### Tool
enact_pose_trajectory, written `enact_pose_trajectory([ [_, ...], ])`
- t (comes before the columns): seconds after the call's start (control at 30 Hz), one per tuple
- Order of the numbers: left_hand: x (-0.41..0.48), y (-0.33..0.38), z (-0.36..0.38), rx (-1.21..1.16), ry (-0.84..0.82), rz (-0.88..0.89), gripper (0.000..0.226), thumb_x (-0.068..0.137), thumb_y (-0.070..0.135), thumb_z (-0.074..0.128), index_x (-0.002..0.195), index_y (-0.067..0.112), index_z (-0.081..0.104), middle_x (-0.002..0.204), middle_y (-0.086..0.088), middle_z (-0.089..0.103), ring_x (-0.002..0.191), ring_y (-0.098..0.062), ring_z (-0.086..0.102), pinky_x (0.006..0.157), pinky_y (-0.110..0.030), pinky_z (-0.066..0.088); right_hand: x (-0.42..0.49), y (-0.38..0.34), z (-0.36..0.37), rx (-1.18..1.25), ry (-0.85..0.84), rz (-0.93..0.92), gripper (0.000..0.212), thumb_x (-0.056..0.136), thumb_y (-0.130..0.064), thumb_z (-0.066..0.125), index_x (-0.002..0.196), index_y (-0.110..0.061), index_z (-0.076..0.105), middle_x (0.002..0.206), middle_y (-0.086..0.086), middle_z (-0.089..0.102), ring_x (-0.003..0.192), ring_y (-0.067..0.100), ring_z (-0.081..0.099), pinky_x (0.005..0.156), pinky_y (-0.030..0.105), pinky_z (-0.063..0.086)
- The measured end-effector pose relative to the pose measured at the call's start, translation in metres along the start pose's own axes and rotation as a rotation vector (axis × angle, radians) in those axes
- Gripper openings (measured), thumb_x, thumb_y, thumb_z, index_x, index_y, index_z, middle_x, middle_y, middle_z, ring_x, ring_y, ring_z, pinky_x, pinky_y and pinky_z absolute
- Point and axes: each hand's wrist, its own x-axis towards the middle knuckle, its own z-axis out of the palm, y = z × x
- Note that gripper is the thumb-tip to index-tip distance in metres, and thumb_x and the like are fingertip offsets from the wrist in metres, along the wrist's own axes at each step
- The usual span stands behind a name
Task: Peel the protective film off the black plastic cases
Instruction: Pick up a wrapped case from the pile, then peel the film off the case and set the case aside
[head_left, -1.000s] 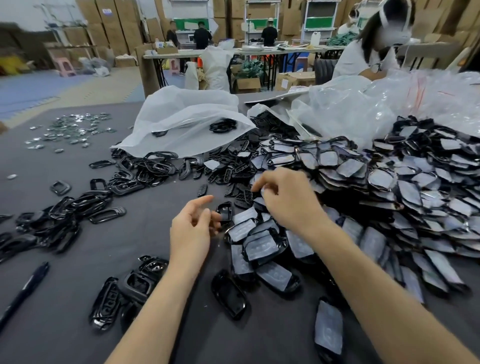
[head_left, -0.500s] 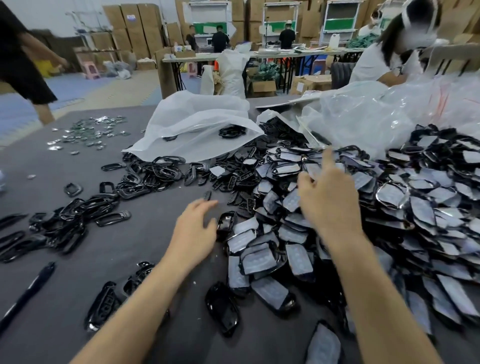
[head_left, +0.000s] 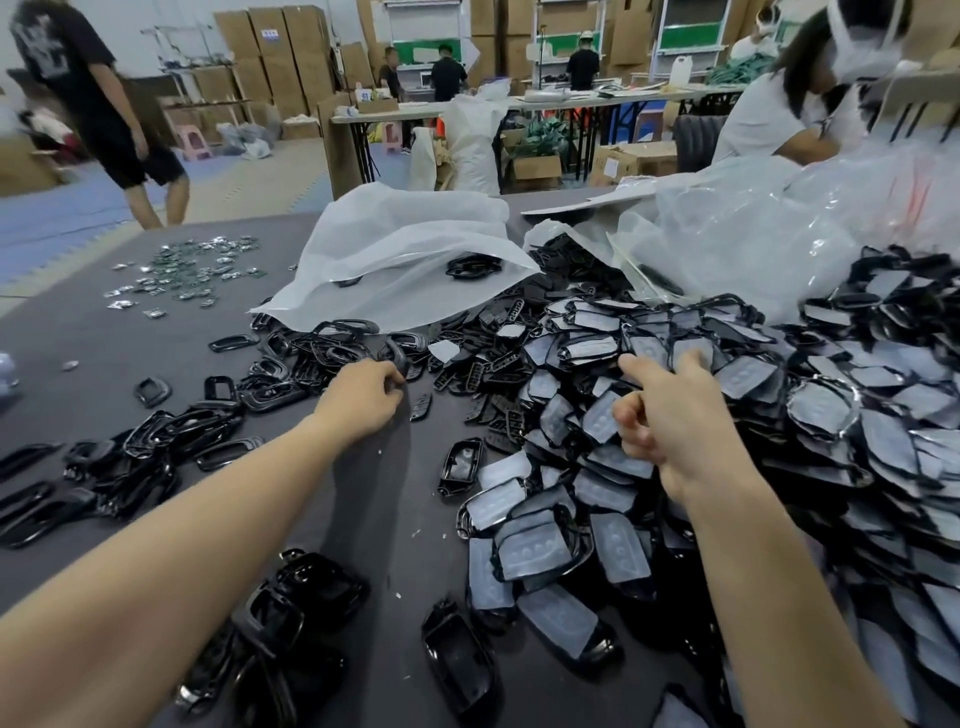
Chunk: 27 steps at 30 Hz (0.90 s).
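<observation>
Now the right hand (head_left: 670, 421) hangs over the heap of cases (head_left: 831, 415). Two of its fingers (head_left: 631, 366) are stretched forward and apart, the others are bent in, and nothing is between them. The nearest filmed cases lie just under and in front of these fingertips. The left hand (head_left: 363, 397) is low over the table (head_left: 374, 519) with its fingers curled. A black frame (head_left: 399, 356) lies right at the fingertips, but I cannot tell if they pinch it or only lie against it.

I judge that one case is light and stiff, a thin glossy shell. It will probably slip if it is held on the flat faces, so it is better to clamp it by the two long edges. The film (head_left: 535, 551) looks thin, soft and greyish, and on many cases its border seems to stand out past the rim. Such a loose corner seems the right place to pinch, with a slow pull, because thin film can tear.
</observation>
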Motion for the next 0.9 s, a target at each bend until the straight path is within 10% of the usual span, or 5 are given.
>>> enact_pose_trajectory([
  [0.2, 0.015, -0.003, -0.014, -0.087, 0.073, -0.126, 0.029, 0.082, 0.004, 0.050, 0.091, 0.016, 0.075, 0.102, -0.015, 0.072, 0.098, -0.034, 0.063, 0.086, -0.037, 0.051, 0.002, 0.004, -0.006, 0.022, -0.010, -0.048, 0.067, 0.098, -0.020, 0.048, 0.151, -0.028, 0.008, 0.045, 0.001, 0.042, 0.035, 0.010, 0.024, 0.034, 0.019, 0.021],
  [0.4, 0.026, -0.004, 0.000, -0.003, -0.020, -0.043, 0.046, 0.093, 0.022, 0.059, 0.138, 0.018, 0.051, 0.134, -0.018, 0.052, 0.123, -0.038, 0.048, 0.104, -0.045, 0.040, 0.002, 0.009, -0.009, 0.024, -0.019, -0.077, 0.066, 0.098, -0.019, 0.049, 0.151, -0.028, 0.011, 0.045, 0.001, 0.042, 0.035, 0.009, 0.025, 0.033, 0.018, 0.022],
  [0.73, 0.026, 0.001, -0.001, 0.181, 0.152, 0.114, 0.031, 0.083, 0.028, 0.060, 0.113, 0.021, 0.064, 0.105, -0.007, 0.069, 0.106, -0.034, 0.051, 0.087, -0.041, 0.043, 0.004, 0.013, -0.014, 0.038, -0.007, -0.085, 0.064, 0.098, -0.020, 0.050, 0.151, -0.028, 0.015, 0.044, -0.001, 0.045, 0.033, 0.009, 0.027, 0.034, 0.017, 0.023],
  [0.9, 0.023, 0.005, -0.006, -0.098, 0.262, 0.087, 0.024, 0.086, 0.020, 0.057, 0.066, 0.007, 0.062, 0.073, -0.015, 0.059, 0.079, -0.035, 0.055, 0.071, -0.039, 0.042, -0.001, 0.011, -0.013, 0.016, 0.018, -0.156, 0.070, 0.096, -0.021, 0.053, 0.152, -0.034, 0.012, 0.046, -0.002, 0.043, 0.036, 0.007, 0.029, 0.034, 0.019, 0.025],
])
